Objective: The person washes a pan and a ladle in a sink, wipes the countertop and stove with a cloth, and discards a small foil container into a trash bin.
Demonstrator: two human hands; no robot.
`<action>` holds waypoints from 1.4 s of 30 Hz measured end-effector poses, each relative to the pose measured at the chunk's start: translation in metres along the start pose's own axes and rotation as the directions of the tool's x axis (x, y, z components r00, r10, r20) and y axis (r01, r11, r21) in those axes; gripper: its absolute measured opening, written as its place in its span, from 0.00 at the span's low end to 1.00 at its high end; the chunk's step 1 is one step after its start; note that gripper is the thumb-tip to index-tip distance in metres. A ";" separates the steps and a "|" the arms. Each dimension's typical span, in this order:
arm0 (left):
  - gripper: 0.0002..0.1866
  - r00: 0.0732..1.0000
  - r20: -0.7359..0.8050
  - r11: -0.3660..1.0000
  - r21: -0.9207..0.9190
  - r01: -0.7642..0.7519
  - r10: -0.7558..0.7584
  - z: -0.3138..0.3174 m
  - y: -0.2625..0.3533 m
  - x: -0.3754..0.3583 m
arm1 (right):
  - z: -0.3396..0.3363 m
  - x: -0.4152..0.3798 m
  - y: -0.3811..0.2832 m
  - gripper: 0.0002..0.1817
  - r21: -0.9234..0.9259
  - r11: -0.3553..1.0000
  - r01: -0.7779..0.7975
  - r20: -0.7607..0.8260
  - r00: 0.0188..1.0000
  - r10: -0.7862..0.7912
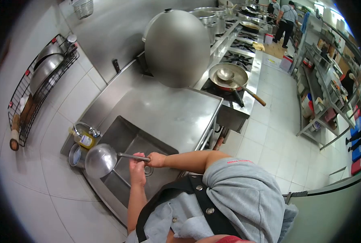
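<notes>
Over the sink (164, 146) is a big round-bowled metal ladle (101, 160), its bowl to the left and its handle running right. My right hand (157, 159) is closed around the end of the handle. Just left of it, my left hand (137, 171) has its fingers closed about the same handle. Beyond the bowl, on the sink's left ledge, stand a bottle of yellow liquid (86, 140) and a metal container (77, 155). The bowl partly covers the ledge behind it.
A steel counter (160, 107) adjoins the sink. A wok (239, 75) with another ladle (225, 74) sits on the stove. A wire rack (42, 87) hangs on the left wall. Shelving (326, 89) lines the right. Two people (288, 18) stand far back. A blurred oval hides part of the view.
</notes>
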State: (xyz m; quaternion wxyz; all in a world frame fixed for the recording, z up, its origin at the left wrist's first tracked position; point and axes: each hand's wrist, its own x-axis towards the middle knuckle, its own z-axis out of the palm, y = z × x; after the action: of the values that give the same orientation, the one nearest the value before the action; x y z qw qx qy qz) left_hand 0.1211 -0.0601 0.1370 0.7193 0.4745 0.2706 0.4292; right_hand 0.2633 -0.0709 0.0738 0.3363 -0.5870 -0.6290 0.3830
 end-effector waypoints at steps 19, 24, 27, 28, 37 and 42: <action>0.28 0.851 -0.357 0.921 0.206 -0.330 0.385 0.090 0.091 0.039 | -0.054 -0.044 0.044 0.27 -0.180 0.961 0.208 0.228 0.960 -0.165; 0.20 0.852 -0.412 0.918 0.355 -0.177 0.323 0.023 0.062 0.048 | -0.056 -0.046 0.049 0.29 -0.105 0.919 0.379 0.029 0.925 -0.378; 0.25 0.757 -0.638 0.876 0.436 0.205 0.141 0.023 -0.013 0.025 | -0.047 -0.040 0.063 0.25 -0.143 0.869 0.474 0.186 0.875 -0.447; 0.23 0.727 -0.679 0.917 0.347 0.195 0.102 -0.022 -0.048 0.034 | -0.051 -0.031 0.067 0.23 -0.176 0.842 0.510 0.244 0.851 -0.464; 0.17 0.726 -0.571 0.904 0.393 -0.166 0.382 -0.009 0.075 0.065 | -0.041 -0.033 0.063 0.19 -0.273 0.883 0.382 0.167 0.923 -0.347; 0.14 0.817 -0.573 0.877 0.424 0.227 0.066 0.000 -0.018 0.036 | -0.052 -0.042 0.058 0.19 -0.273 0.850 0.450 0.088 0.892 -0.444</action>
State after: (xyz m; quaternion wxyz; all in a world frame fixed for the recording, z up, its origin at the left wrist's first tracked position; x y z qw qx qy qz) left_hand 0.1453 -0.0321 0.1210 0.4843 0.4725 0.5905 0.4398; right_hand 0.3402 -0.1069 0.0493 0.3207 -0.4628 -0.8004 0.2055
